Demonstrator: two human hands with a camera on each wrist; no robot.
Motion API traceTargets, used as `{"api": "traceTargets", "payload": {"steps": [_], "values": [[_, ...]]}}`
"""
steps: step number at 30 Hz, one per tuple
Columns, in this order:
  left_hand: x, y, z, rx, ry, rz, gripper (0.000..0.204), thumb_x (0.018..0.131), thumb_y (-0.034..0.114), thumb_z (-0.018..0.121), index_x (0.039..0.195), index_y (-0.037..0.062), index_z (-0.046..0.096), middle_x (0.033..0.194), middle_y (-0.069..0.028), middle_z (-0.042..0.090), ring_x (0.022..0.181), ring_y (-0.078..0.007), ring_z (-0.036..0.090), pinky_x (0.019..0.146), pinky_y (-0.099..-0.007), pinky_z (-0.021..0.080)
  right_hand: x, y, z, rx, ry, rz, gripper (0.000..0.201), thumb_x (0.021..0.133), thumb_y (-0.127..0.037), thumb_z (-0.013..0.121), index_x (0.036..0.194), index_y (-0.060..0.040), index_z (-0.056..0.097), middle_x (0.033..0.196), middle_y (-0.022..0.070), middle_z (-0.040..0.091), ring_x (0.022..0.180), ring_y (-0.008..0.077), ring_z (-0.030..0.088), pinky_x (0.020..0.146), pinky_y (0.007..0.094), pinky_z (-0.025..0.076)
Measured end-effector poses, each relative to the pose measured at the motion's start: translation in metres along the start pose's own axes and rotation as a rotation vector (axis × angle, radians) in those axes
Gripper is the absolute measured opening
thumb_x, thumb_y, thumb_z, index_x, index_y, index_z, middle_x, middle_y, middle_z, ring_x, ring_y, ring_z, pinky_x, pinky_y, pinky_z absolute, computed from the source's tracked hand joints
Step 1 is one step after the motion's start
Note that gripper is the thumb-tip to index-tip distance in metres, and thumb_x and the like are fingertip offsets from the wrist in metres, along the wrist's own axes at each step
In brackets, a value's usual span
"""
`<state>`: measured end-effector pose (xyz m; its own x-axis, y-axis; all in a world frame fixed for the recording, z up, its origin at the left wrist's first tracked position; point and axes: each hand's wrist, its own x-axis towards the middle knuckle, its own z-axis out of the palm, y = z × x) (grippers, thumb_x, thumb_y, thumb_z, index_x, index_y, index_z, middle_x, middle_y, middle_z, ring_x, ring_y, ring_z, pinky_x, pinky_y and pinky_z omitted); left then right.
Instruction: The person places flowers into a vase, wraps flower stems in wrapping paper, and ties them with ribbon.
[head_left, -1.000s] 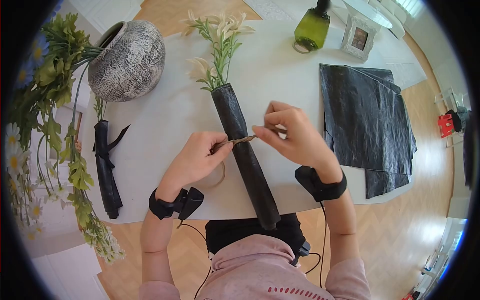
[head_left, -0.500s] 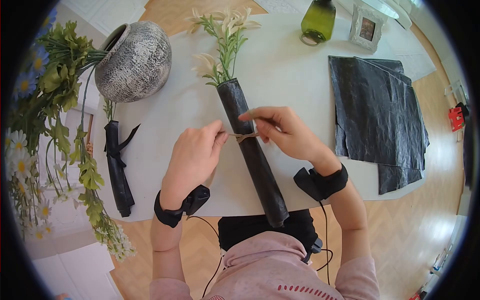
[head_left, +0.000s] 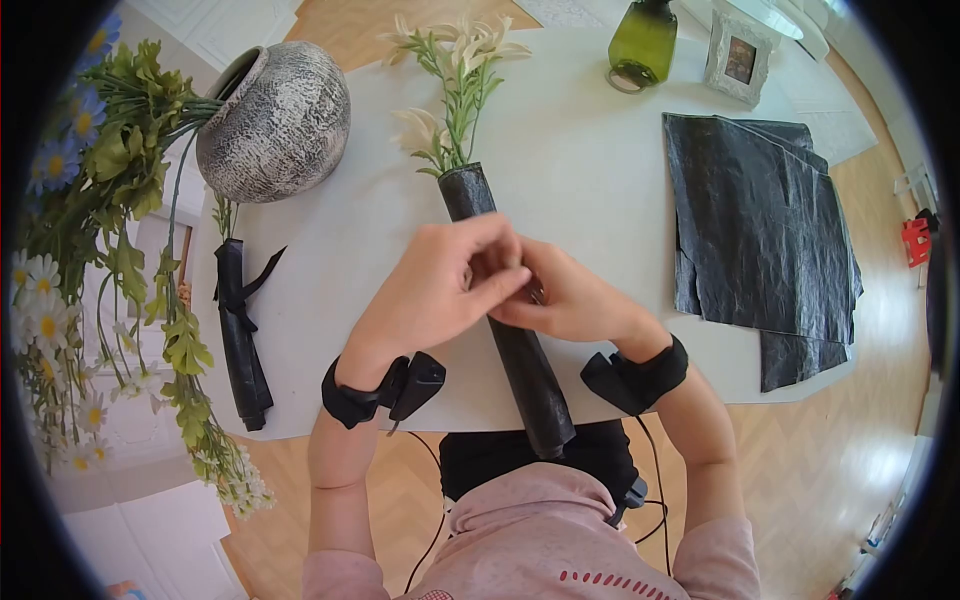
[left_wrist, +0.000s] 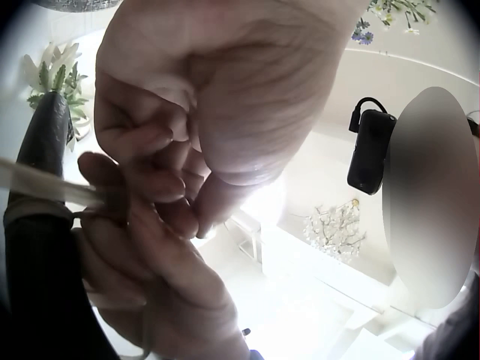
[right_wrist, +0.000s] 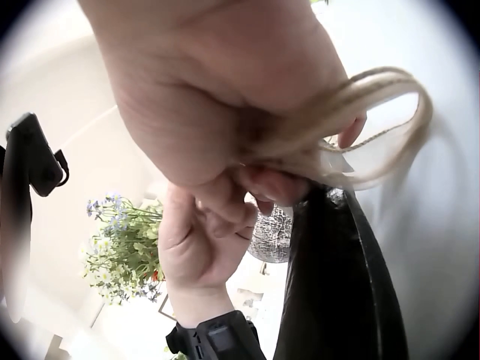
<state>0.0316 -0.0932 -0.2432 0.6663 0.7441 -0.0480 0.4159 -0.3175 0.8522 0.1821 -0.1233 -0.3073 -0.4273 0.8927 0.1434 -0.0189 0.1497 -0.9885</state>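
A bunch of cream lilies (head_left: 455, 80) sticks out of a rolled black paper wrap (head_left: 525, 385), which lies slanted on the table before me. A thin tan ribbon (right_wrist: 397, 150) goes round the wrap at mid-length. My left hand (head_left: 430, 280) and right hand (head_left: 580, 295) meet over that spot, fingertips against each other. In the right wrist view the ribbon hangs in a loop from my right hand. In the left wrist view it runs to the right fingertips. My left fingers and thumb pinch it close by, largely hidden by the fingers.
Left of the wrap lie a smaller black-wrapped bunch (head_left: 240, 340) with a black bow and a textured grey vase (head_left: 280, 120) holding daisies and greenery. Black paper sheets (head_left: 760, 230) lie at the right. A green glass bottle (head_left: 642, 45) and picture frame (head_left: 740, 60) stand behind.
My hands were apart, drawing the ribbon out to either side of the wrap. Now they have come together over it, the left hand having moved right. The wrap lies nearly as before.
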Motion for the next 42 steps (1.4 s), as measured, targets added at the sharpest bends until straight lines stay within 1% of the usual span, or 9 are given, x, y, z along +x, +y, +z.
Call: {"api": "traceTargets", "payload": {"steps": [4, 6, 13, 15, 21, 28, 34, 37, 42], "values": [[0.007, 0.01, 0.001, 0.021, -0.172, 0.075, 0.002, 0.077, 0.002, 0.053, 0.076, 0.0016, 0.051, 0.064, -0.0014, 0.051, 0.05, -0.0039, 0.043, 0.043, -0.0175, 0.032, -0.003, -0.003, -0.005, 0.03, 0.017, 0.097, 0.008, 0.075, -0.005, 0.047, 0.073, 0.0019, 0.051, 0.062, 0.0056, 0.05, 0.059, 0.0112, 0.042, 0.054, 0.0267, 0.036], [0.008, 0.008, 0.002, -0.061, 0.057, 0.07, 0.001, 0.077, 0.001, 0.051, 0.078, 0.001, 0.051, 0.063, -0.0034, 0.052, 0.052, -0.0073, 0.047, 0.045, -0.0201, 0.035, -0.001, -0.012, -0.004, 0.028, 0.025, 0.198, 0.012, 0.078, -0.006, 0.044, 0.071, 0.0017, 0.049, 0.059, 0.0061, 0.048, 0.058, 0.0118, 0.042, 0.054, 0.0268, 0.036], [0.007, -0.008, -0.007, 0.239, -0.008, 0.046, 0.002, 0.08, 0.002, 0.049, 0.081, 0.0006, 0.048, 0.066, -0.0051, 0.053, 0.062, -0.0108, 0.052, 0.054, -0.0235, 0.039, 0.0, -0.005, -0.005, 0.061, -0.044, 0.227, 0.026, 0.086, -0.015, 0.038, 0.068, 0.0018, 0.049, 0.058, 0.0042, 0.048, 0.052, 0.0113, 0.041, 0.051, 0.0269, 0.036], [0.005, -0.013, -0.003, -0.125, -0.071, 0.032, 0.009, 0.08, 0.005, 0.05, 0.078, -0.0004, 0.043, 0.062, -0.0086, 0.053, 0.055, -0.018, 0.054, 0.055, -0.0275, 0.041, 0.0, 0.0, -0.004, 0.073, -0.054, 0.114, 0.035, 0.09, -0.022, 0.034, 0.068, 0.0013, 0.05, 0.056, 0.0031, 0.047, 0.05, 0.0108, 0.041, 0.049, 0.0259, 0.036], [0.002, -0.026, -0.007, 0.162, -0.037, 0.107, 0.012, 0.08, 0.006, 0.051, 0.082, 0.001, 0.041, 0.06, -0.0073, 0.052, 0.05, -0.015, 0.049, 0.05, -0.0266, 0.04, -0.001, -0.013, -0.007, 0.173, -0.017, 0.218, 0.039, 0.092, -0.025, 0.031, 0.069, -0.0003, 0.05, 0.052, 0.0017, 0.043, 0.049, 0.0094, 0.039, 0.048, 0.0233, 0.034], [-0.005, -0.018, 0.003, -0.069, 0.192, 0.035, 0.035, 0.067, 0.006, 0.068, 0.094, 0.0024, 0.046, 0.069, -0.0027, 0.053, 0.057, -0.01, 0.05, 0.046, -0.0227, 0.039, 0.0, -0.004, -0.008, 0.374, 0.172, 0.279, 0.03, 0.091, -0.021, 0.032, 0.076, -0.001, 0.049, 0.052, -0.0005, 0.044, 0.046, 0.0072, 0.037, 0.044, 0.0208, 0.032], [0.002, -0.036, 0.014, -0.223, 0.013, -0.109, 0.04, 0.065, 0.008, 0.072, 0.096, 0.0024, 0.047, 0.08, -0.0044, 0.057, 0.07, -0.0084, 0.056, 0.052, -0.0223, 0.044, 0.0, -0.001, -0.011, 0.149, 0.108, 0.16, 0.027, 0.088, -0.02, 0.042, 0.074, -0.0004, 0.053, 0.054, 0.0002, 0.048, 0.047, 0.005, 0.039, 0.044, 0.0194, 0.032], [0.005, -0.046, 0.018, -0.436, -0.002, -0.042, 0.038, 0.066, 0.009, 0.072, 0.094, 0.0016, 0.047, 0.081, -0.0051, 0.057, 0.074, -0.0081, 0.056, 0.054, -0.0213, 0.042, -0.001, -0.005, -0.013, 0.225, 0.079, 0.249, 0.027, 0.087, -0.021, 0.047, 0.073, 0.0003, 0.056, 0.055, -0.0002, 0.049, 0.05, 0.0053, 0.04, 0.046, 0.0197, 0.033], [0.004, -0.041, 0.014, -0.214, -0.073, -0.042, 0.032, 0.068, 0.008, 0.069, 0.089, 0.0011, 0.046, 0.078, -0.0029, 0.053, 0.059, -0.0052, 0.05, 0.049, -0.0178, 0.038, -0.001, 0.009, -0.019, 0.633, -0.053, 0.257, 0.028, 0.086, -0.022, 0.051, 0.077, 0.0034, 0.06, 0.061, 0.0009, 0.052, 0.055, 0.007, 0.044, 0.049, 0.0196, 0.037]]}}
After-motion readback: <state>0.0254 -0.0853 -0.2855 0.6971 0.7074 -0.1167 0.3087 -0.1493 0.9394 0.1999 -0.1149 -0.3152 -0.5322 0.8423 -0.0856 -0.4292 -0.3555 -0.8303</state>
